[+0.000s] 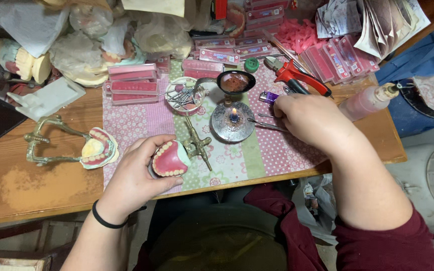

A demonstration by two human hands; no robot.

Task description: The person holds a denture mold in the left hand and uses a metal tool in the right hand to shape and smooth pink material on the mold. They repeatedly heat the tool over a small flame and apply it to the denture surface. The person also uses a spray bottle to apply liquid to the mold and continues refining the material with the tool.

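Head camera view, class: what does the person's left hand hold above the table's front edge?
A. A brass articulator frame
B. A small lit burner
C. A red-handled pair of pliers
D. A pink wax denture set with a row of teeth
D: the left hand cups the pink wax denture, its teeth facing up, while the lit burner and red-handled pliers lie on the table.

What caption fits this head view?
Left hand holds a pink denture; right hand holds a metal tool by a small flame.
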